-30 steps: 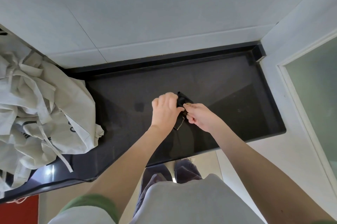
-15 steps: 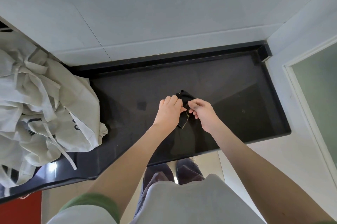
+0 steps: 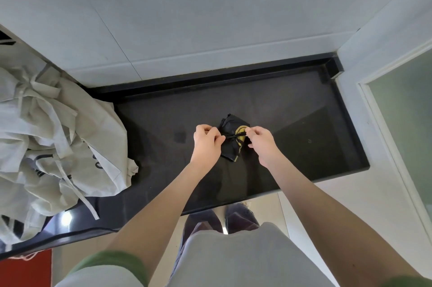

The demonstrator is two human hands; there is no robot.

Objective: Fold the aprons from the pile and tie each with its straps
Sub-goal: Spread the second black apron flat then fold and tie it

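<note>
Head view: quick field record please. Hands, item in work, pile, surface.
item: black apron, folded small, yellow print showing
surface: dark counter
tie: strap runs across apron, looks knotted at middle
left hand: pinches one strap end
right hand: pinches the other end
pile: pale aprons, unfolded, at counter's left end
stage: tying

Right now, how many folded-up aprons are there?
1: the black apron bundle on the dark counter, between the left hand and right hand. The crumpled pale pile could hide others.
</note>
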